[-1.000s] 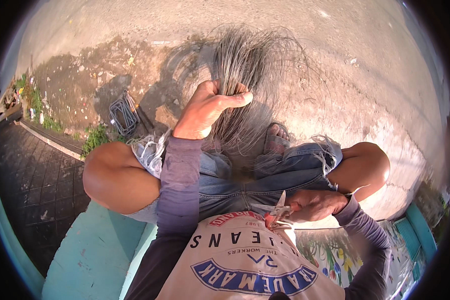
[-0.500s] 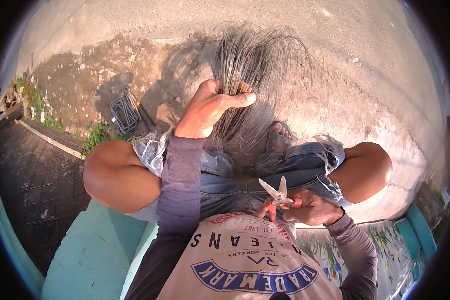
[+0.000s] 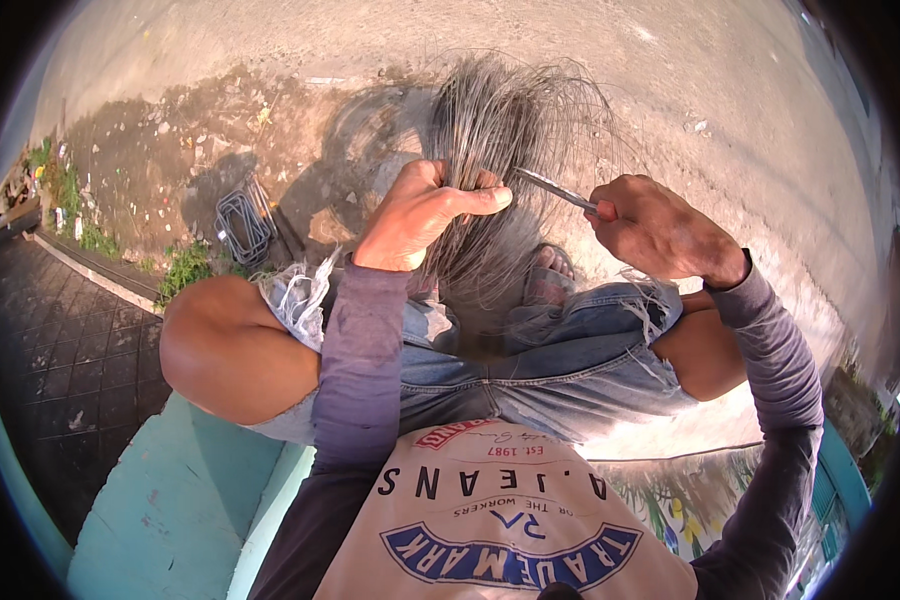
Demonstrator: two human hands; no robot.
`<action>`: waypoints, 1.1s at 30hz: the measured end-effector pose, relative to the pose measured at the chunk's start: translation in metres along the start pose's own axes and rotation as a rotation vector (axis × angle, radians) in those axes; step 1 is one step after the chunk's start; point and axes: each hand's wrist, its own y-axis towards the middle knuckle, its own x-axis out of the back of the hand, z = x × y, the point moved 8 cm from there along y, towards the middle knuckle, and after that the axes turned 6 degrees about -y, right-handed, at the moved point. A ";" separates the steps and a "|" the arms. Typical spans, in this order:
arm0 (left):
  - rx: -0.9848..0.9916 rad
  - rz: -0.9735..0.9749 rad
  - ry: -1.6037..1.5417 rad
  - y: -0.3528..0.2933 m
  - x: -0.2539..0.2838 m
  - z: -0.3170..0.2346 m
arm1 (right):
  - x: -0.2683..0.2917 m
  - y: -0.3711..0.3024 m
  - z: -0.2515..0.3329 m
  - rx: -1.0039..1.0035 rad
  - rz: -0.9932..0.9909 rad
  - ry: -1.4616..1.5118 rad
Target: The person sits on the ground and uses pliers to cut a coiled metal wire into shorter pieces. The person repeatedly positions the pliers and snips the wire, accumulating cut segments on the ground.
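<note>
Cutting step in hand, judged from the pose: the left hand (image 3: 425, 215) is closed in a fist around a bundle of thin grey wires (image 3: 510, 120), gripping it about mid-length, thumb pressed flat across the front; the strands fan upward above the fist and hang loose below it toward the lap. The bundle sits out in front of the knees, over the concrete ground (image 3: 670, 80), between the two hands. The right hand (image 3: 660, 230) is wrapped tight on the handles of metal snips (image 3: 555, 190), blades pointing left and up, tip right beside the left thumb and at the edge of the wires; can't tell if the blades are parted or already on a strand. Next move likely calls for steering the blades onto the strands just above the fist while keeping clear of the thumb, left grip held firm so the wires don't splay. Both forearms are raised off the lap, elbows bent outward, long grey sleeves, wrists angled inward toward each other. Person is seated on a turquoise ledge (image 3: 160, 500), knees spread. A coil of bent wire frames (image 3: 242, 222) lies on the ground well apart, to the left.
</note>
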 end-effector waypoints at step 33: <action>0.036 0.051 0.119 0.005 -0.013 0.000 | -0.046 0.005 -0.023 -0.100 -0.084 0.339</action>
